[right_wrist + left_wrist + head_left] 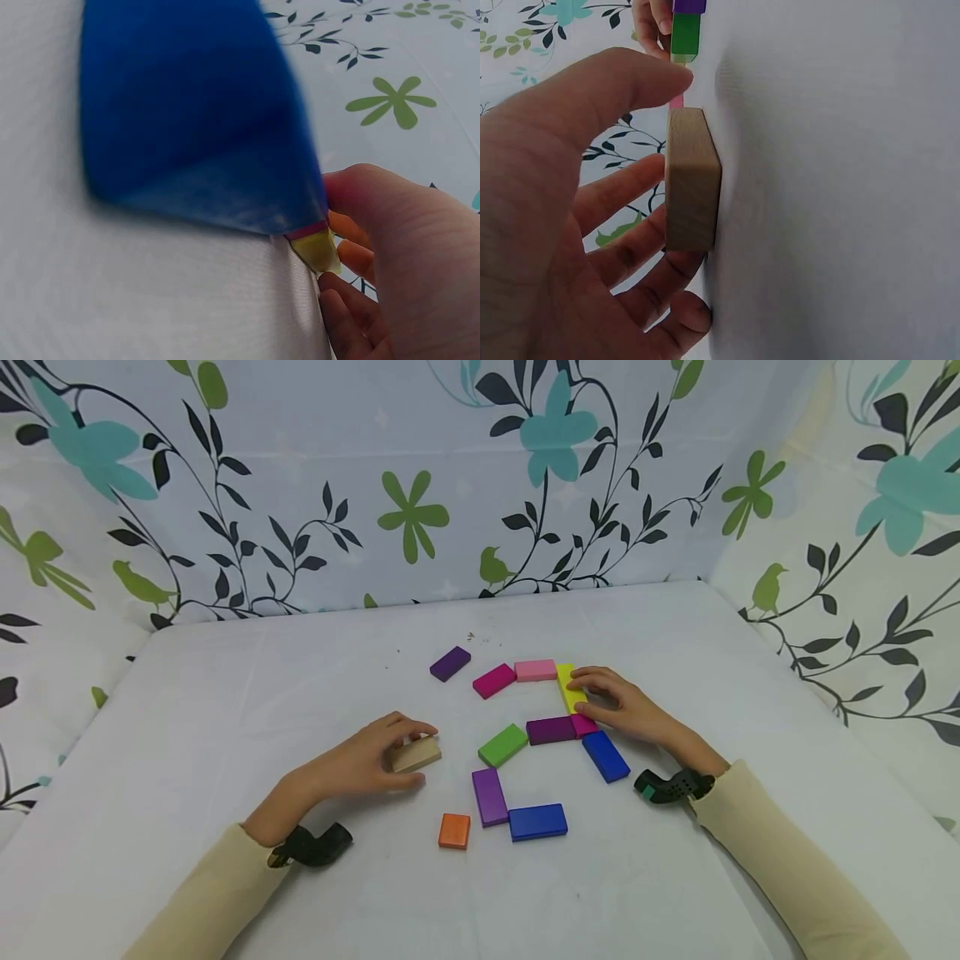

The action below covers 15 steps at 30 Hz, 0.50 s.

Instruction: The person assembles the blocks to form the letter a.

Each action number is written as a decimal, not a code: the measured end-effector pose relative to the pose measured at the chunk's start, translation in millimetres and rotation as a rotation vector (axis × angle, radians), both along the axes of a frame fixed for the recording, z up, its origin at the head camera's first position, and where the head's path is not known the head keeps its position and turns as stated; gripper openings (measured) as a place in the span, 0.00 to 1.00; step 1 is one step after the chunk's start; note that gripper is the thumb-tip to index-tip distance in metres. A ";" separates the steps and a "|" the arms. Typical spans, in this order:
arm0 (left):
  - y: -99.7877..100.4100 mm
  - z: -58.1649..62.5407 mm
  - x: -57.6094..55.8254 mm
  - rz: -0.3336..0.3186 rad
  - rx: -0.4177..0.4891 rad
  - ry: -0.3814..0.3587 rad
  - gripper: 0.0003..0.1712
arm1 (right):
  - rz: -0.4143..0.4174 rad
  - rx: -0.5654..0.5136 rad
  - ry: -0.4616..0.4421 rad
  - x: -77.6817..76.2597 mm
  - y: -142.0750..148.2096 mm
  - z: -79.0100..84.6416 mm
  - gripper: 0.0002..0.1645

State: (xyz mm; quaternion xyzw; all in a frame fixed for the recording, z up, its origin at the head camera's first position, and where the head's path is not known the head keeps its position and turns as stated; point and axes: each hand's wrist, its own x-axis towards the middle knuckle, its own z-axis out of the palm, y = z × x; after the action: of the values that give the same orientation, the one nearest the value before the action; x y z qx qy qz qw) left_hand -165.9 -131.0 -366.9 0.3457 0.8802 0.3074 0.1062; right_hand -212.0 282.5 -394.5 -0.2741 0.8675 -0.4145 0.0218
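Note:
My left hand curves about a plain wooden block on the white table. The left wrist view shows the thumb standing off the wooden block's near end, with the other fingers spread behind it. At the right, my right hand has its thumb and fingertips on a yellow block, pinching it. This yellow block lies between a pink block and a small magenta block. A large blurred blue block hides part of that hand's work in the right wrist view.
A curved row continues with a magenta block, purple block, green block, violet block and two blue ones, one a blue block. Apart lie a dark purple block and an orange block. Patterned cloth hangs behind.

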 end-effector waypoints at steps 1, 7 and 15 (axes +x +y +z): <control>-1.3 -0.3 -0.8 -0.010 0.014 0.000 0.32 | 0.001 0.002 0.003 0.0 0.2 -0.2 0.20; -5.1 -1.6 -4.5 -0.042 0.055 0.006 0.29 | 0.001 0.004 0.007 0.1 1.2 -0.7 0.20; -4.5 -1.2 -4.8 -0.027 0.062 -0.003 0.28 | 0.004 0.006 0.008 0.6 0.4 0.3 0.20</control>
State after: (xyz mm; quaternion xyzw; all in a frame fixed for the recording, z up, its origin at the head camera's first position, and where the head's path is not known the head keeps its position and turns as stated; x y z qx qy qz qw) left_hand -170.7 -135.6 -368.1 0.3600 0.8653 0.3338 0.1009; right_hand -211.4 282.8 -394.2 -0.2772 0.8682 -0.4110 0.0201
